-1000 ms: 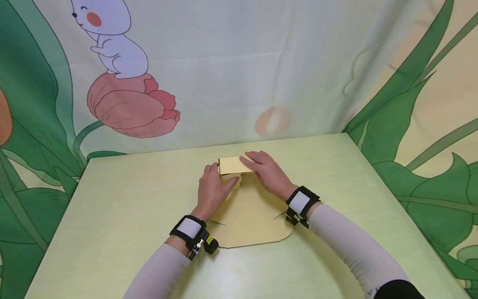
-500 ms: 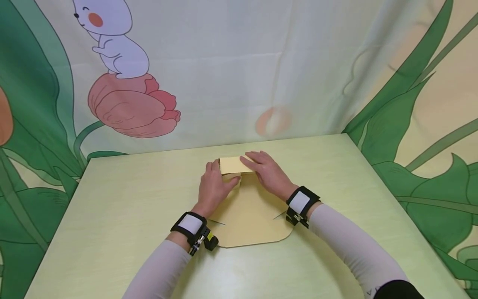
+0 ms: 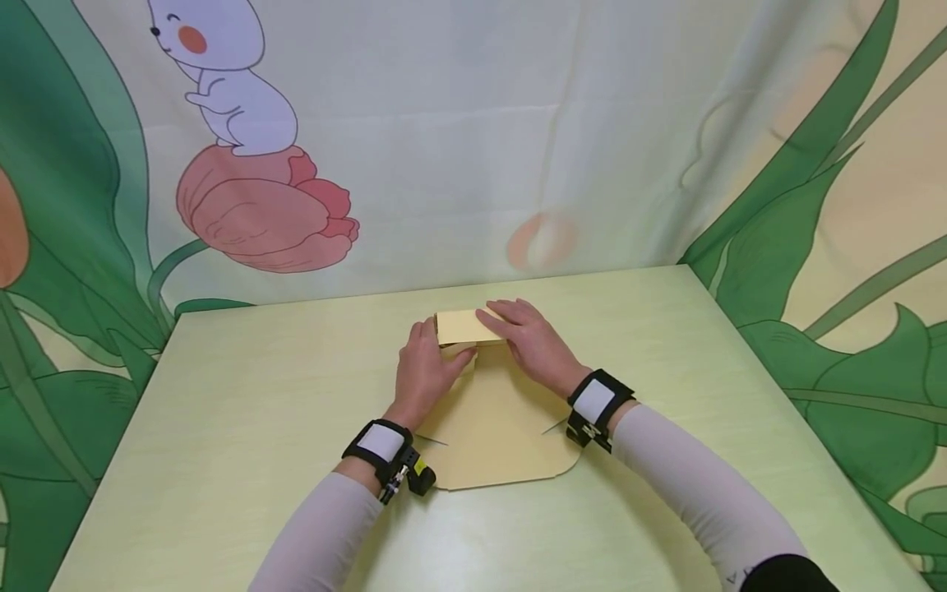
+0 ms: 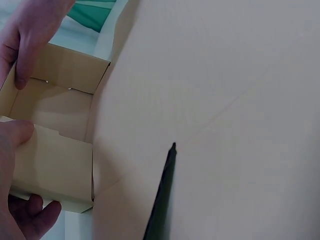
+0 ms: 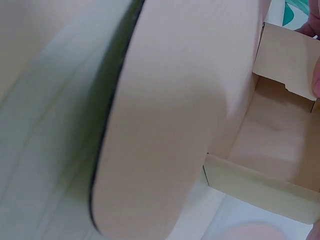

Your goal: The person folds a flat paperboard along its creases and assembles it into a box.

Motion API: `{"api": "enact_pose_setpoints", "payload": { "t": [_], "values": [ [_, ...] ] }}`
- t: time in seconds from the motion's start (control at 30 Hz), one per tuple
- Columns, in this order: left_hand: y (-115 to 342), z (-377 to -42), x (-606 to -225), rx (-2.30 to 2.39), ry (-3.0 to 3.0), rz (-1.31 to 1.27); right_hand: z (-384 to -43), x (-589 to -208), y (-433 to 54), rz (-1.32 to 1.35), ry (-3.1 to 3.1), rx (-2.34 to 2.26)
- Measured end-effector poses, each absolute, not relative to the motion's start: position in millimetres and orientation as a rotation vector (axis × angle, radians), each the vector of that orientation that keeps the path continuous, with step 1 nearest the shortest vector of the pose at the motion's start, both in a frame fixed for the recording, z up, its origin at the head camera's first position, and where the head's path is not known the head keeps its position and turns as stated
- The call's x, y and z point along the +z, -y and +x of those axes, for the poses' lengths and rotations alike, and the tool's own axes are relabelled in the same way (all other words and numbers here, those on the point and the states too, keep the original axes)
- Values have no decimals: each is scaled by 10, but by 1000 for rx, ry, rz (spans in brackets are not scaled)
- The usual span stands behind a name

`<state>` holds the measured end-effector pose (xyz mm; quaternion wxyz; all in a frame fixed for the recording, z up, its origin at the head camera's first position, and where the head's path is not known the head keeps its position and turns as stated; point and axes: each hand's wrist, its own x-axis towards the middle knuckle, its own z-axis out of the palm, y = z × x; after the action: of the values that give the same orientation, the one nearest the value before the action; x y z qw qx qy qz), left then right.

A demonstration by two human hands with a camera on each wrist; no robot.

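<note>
A partly folded tan cardboard box (image 3: 462, 326) stands toward the back of the table, its long lid flap (image 3: 496, 436) stretching to the front. My left hand (image 3: 423, 370) grips the left end; in the left wrist view its thumb lies on a side flap (image 4: 55, 160), fingers curled underneath. My right hand (image 3: 540, 345) holds the opposite end, its thumb reaching over the wall into the box in the left wrist view. The open interior (image 5: 270, 130) shows in the right wrist view. Some of the right hand's fingers are hidden behind the cardboard.
The pale wood-look table (image 3: 281, 411) extends around the box. Behind it hangs a printed curtain (image 3: 429, 148) with a white animal, a pink flower and green leaves. The lid flap has a slit (image 3: 432, 440) near each side and rounded front corners.
The left hand and the left end of the box have shifted very slightly to the right. The right hand keeps its place.
</note>
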<state>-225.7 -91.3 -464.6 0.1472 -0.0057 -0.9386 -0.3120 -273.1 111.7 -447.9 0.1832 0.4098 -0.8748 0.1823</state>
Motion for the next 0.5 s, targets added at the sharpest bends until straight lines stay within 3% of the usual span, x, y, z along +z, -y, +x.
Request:
{"api": "enact_pose_setpoints", "payload": {
  "t": [0.5],
  "values": [
    [885, -2246, -4665, -906, 2669, 24, -2706, -4450, -1113, 1172, 2456, 515]
  ]
}}
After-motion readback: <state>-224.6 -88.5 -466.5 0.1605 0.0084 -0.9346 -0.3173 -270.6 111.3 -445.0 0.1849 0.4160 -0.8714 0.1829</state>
